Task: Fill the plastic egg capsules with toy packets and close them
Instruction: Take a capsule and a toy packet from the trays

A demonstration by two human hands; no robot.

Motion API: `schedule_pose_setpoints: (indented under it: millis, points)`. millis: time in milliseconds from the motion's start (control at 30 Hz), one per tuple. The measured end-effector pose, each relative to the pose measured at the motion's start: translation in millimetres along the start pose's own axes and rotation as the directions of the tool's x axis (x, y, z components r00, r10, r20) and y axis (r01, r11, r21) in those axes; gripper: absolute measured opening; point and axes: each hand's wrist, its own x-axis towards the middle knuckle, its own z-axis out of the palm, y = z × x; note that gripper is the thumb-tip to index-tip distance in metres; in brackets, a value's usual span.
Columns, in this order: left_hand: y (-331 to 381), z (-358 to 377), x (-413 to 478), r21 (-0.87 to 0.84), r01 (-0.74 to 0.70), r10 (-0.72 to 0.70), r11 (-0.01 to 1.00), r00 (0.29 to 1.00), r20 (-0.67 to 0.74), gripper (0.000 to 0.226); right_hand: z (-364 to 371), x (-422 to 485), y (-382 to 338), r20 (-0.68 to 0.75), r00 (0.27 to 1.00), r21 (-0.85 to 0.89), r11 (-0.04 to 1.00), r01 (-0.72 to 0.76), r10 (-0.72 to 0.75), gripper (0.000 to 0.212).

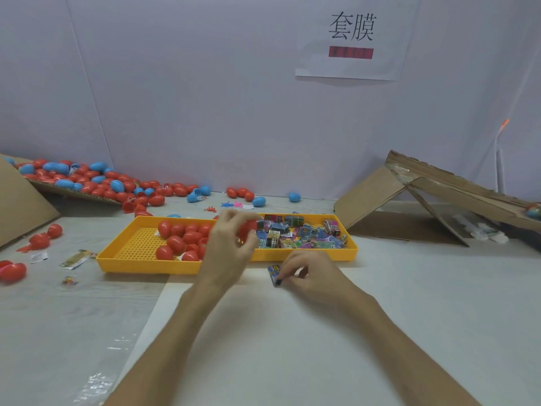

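A yellow perforated tray lies across the table. Its left half holds several red egg capsules; its right half holds a heap of colourful toy packets. Above the tray's middle, my left hand grips a red egg capsule with curled fingers. Just in front of the tray, my right hand pinches a small blue toy packet against the tabletop.
Many red and blue eggs spill from a cardboard flap at the back left. Loose red eggs and stray packets lie at the left. An opened cardboard box stands at the right. A white wall rises behind.
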Motion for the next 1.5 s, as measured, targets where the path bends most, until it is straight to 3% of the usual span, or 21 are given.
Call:
schedule_pose_setpoints:
  millis: [100,200,267,433,533,700,967,1267,1500]
  points:
    - [5.2,13.7,-9.9,0.02,-0.047,0.041,0.999,0.977,0.211,0.023,0.7,-0.1,0.6,-0.045,0.999,-0.005,1.0,-0.003,0.003,0.021]
    - [6.2,22.4,-17.2,0.066,-0.071,0.036,0.995,0.9,0.435,0.019,-0.1,-0.7,1.4,-0.052,0.999,0.012,1.0,-0.001,0.002,0.02]
    - [7.7,26.4,-20.3,0.134,-0.071,-0.003,0.988,0.871,0.49,0.021,-2.1,-1.3,2.1,-0.048,0.999,0.028,1.0,-0.004,0.005,0.019]
    - [-0.7,23.5,-19.0,0.256,-0.03,-0.111,0.966,0.847,0.52,0.041,-7.4,-0.3,2.1,-0.038,0.998,0.051,0.998,-0.04,0.042,0.027]
    - [-5.6,22.0,-19.7,0.372,-0.118,-0.133,0.921,0.801,0.583,0.041,-11.3,-1.7,3.3,-0.012,0.999,0.068,0.996,-0.049,0.05,0.031]
    - [-10.5,23.1,-19.9,0.361,-0.086,-0.167,0.929,0.772,0.613,0.032,-16.4,-2.9,4.2,0.028,0.998,0.063,0.996,-0.061,0.059,0.029]
    - [-9.1,26.4,-19.4,0.406,-0.041,-0.194,0.913,0.832,0.52,0.034,-20.4,-3.0,2.5,0.063,0.995,0.066,0.994,-0.088,0.083,0.017]
    - [-9.5,31.2,-19.7,0.444,-0.018,-0.229,0.896,0.838,0.495,0.035,-21.6,-3.4,-3.1,0.032,0.995,0.144,0.985,-0.096,0.092,0.027]
    - [-9.9,25.3,-13.0,0.36,0.019,-0.253,0.933,0.745,0.617,0.038,-21.5,-5.0,-1.4,0.026,0.996,0.153,0.984,-0.094,0.091,0.024]
